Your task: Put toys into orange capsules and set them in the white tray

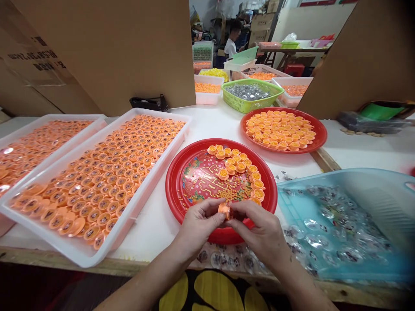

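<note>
Between the fingertips of both hands is a small orange plastic cup-shaped piece (224, 210), held over the near rim of a red round tray (173, 185). My left hand (202, 220) pinches it from the left, and my right hand (256, 220) grips it from the right. Part of the piece is hidden by the fingers. Along the tray's far and right side stand several orange cups (240, 166) with yellow-orange contents. Loose small orange beads (227, 190) lie on the tray's patterned floor, mostly near my hands.
Left stands a white tray (162, 162) of orange pieces with printed faces, another beside it. A second red tray (319, 134) of orange cups is behind. Right is a blue basin (372, 177) with clear printed discs. Cardboard walls (129, 52) flank the table; a person (231, 45) sits beyond.
</note>
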{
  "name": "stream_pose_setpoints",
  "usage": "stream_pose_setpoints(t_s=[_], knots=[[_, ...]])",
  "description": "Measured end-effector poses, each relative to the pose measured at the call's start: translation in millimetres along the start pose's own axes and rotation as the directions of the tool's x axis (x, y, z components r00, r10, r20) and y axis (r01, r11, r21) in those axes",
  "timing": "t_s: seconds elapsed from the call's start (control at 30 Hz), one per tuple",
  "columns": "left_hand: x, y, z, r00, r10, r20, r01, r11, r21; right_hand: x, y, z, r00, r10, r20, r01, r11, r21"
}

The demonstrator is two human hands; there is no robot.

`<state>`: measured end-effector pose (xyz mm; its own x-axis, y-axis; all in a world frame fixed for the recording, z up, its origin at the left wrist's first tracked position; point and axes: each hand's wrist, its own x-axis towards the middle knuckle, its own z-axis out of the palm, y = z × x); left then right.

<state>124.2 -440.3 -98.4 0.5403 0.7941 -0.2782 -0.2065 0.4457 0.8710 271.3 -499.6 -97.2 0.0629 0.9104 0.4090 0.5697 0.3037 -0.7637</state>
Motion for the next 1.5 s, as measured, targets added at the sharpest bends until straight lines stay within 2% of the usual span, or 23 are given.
stream_pose_setpoints(t_s=[0.2,0.57,0.9,1.1,1.17,1.27,1.4,1.5], knots=[[0,3,0.4,1.0,-0.014,0.017,0.015,1.0,-0.026,1,1,0,0.999,-0.045,-0.014,0.046,0.998,0.046],[0,3,0.2,0.999,-0.023,0.029,0.023,0.999,-0.027,3,3,-1,0.995,-0.095,-0.019,0.095,0.995,0.034],[0,2,-0.3,0.999,-0.03,0.041,0.029,0.999,0.039,6,2,-8,0.99,-0.134,0.041,0.135,0.991,-0.01],[-1,5,0.8,0.993,-0.006,0.116,-0.007,0.994,0.113,8,-5,-2,0.99,-0.139,0.011,0.139,0.987,-0.077],[-1,5,1.4,0.995,0.011,0.104,-0.025,0.99,0.142,7,-5,2,0.99,-0.143,-0.009,0.141,0.986,-0.085],[-1,4,0.7,0.998,0.015,0.057,-0.024,0.988,0.15,6,-3,3,0.998,-0.061,0.0,0.061,0.997,-0.047],[-1,3,-4.7,0.996,0.072,0.046,-0.079,0.981,0.175,4,3,-2,0.983,0.163,0.085,-0.171,0.98,0.098],[-2,4,-9.8,0.985,0.155,0.074,-0.169,0.952,0.253,3,5,-2,0.97,0.194,0.143,-0.221,0.953,0.206]])
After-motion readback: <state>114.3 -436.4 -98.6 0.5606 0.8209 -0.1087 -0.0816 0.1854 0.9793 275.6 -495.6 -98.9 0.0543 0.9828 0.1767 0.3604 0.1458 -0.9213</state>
